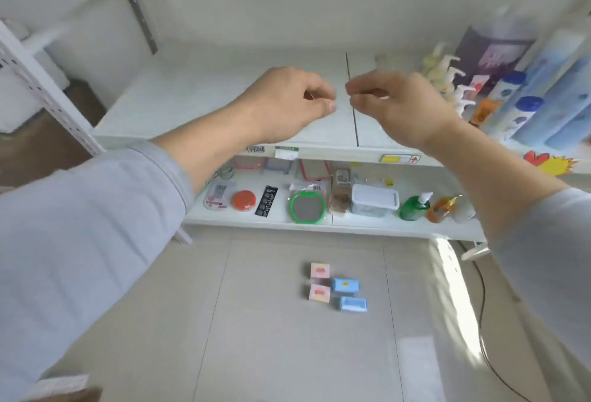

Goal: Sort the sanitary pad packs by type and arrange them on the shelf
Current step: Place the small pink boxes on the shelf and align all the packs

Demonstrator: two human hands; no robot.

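Overhead, both arms reach toward twelve o'clock above a bare white shelf [198,104], grey sleeves pushed up the forearms; the left hand [287,104] and right hand [399,107] hang close together near the dark seam [351,98] between shelf panels, fingers curled inward with fingertips nearly pinched, and neither visibly has hold of anything, though motion blur leaves it unclear whether something thin sits between the fingertips. Down at six o'clock on the pale floor [271,337] lie the sanitary pad packs: two pink packs [319,281] stacked one above the other, touching, and two blue packs [349,294] just beside them at three o'clock, their printing too small to read. Between floor and hands, a lower shelf [256,219] carries small goods, among them a green-rimmed mirror [307,208], a clear lidded box [374,200] and a green pump bottle [414,206]; items farther back are hidden under the upper board. At two o'clock, blurred bottles [524,107] and pump dispensers [447,78] crowd the upper shelf, cut off by the frame edge. A dark cable [481,321] trails along the floor at four o'clock
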